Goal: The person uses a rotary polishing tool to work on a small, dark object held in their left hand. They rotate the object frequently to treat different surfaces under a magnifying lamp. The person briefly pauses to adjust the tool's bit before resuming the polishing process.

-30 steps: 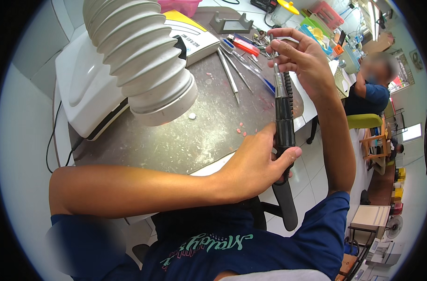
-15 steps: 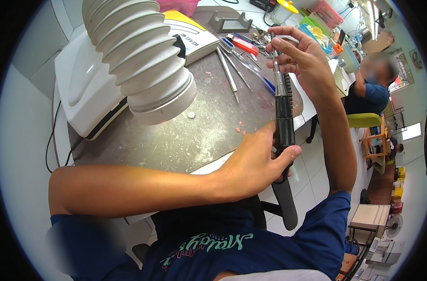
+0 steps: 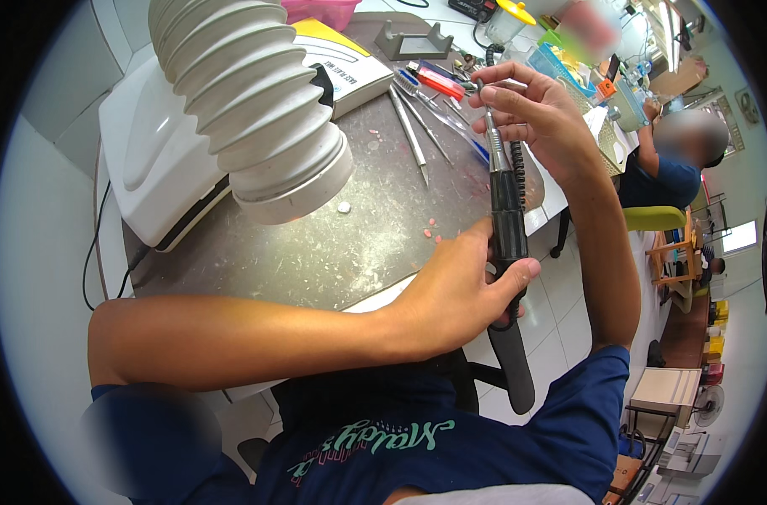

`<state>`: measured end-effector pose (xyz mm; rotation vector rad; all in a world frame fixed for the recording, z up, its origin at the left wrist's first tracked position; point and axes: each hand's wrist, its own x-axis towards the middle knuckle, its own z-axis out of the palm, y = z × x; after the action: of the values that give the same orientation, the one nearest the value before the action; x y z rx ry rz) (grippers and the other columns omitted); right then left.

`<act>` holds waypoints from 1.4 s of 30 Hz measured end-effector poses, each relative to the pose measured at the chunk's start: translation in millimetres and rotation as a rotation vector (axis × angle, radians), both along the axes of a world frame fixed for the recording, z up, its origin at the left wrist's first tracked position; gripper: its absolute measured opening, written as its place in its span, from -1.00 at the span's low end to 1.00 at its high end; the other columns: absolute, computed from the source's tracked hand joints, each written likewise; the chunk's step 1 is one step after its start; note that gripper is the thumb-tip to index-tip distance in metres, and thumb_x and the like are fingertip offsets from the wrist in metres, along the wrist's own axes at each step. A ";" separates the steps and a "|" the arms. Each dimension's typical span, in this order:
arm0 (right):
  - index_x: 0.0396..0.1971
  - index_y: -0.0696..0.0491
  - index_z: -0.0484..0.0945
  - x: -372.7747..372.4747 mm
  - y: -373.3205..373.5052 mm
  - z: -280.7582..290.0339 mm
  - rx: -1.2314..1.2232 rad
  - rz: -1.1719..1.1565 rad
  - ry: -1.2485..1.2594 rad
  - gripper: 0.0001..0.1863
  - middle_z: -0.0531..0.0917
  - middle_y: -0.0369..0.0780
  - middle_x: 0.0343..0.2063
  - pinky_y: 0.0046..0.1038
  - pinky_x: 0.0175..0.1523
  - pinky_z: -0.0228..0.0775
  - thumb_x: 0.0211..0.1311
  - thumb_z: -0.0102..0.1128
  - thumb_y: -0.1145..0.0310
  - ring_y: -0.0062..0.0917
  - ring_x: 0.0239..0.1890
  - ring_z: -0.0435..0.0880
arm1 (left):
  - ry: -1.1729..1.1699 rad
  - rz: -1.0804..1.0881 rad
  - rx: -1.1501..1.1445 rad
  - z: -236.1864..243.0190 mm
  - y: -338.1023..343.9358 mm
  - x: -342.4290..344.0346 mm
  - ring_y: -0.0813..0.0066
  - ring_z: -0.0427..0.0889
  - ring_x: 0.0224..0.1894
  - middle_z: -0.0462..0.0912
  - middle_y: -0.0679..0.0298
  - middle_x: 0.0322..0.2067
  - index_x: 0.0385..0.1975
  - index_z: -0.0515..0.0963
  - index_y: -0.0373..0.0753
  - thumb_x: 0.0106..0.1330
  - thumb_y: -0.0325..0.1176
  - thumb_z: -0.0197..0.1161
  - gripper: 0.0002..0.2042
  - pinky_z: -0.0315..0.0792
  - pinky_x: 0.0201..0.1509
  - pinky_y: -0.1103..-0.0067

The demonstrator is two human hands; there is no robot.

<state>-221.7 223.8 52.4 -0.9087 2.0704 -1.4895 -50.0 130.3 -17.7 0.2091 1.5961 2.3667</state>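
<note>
My left hand (image 3: 451,290) is wrapped round the black body of a rotary handpiece (image 3: 507,206), thumb lying across its lower part. The tool stands nearly upright in the picture, its silver nose at the far end. At that tip, my right hand (image 3: 545,114) pinches a thin metal bur (image 3: 483,91) between thumb and index finger, the other fingers curled loosely beside the nose. A coiled black cord (image 3: 519,168) runs alongside the handpiece. Left of the hands, a white-handled knife (image 3: 410,139) and a slim metal tool (image 3: 425,128) lie on the grey-brown worktop (image 3: 375,227).
A ribbed white suction hose (image 3: 249,109) hangs over the worktop beside a white machine (image 3: 152,151). Behind are a box (image 3: 350,71), a grey stand (image 3: 414,42), a red cutter (image 3: 439,81) and a blue basket (image 3: 560,69). Another person (image 3: 682,160) sits at the far right.
The handpiece tip has tilted slightly left and come a little nearer. My right hand has moved down with it, still at the bur; my left hand keeps its grip.
</note>
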 end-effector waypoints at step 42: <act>-0.46 0.14 0.64 107.4 40.3 -8.7 0.021 -0.186 0.764 -0.60 0.59 -0.14 -0.68 -0.42 -0.45 0.42 0.20 0.20 0.05 -0.46 -0.63 0.58 | 0.179 0.136 0.003 -6.0 3.6 10.4 0.38 0.62 -0.08 0.50 0.11 -0.07 0.11 0.20 -0.36 0.43 -0.30 0.08 -0.61 0.54 0.00 0.50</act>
<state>-114.4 264.1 43.6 -1.4797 2.7513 -1.3193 -39.6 133.8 -23.7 0.3317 1.7377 2.5157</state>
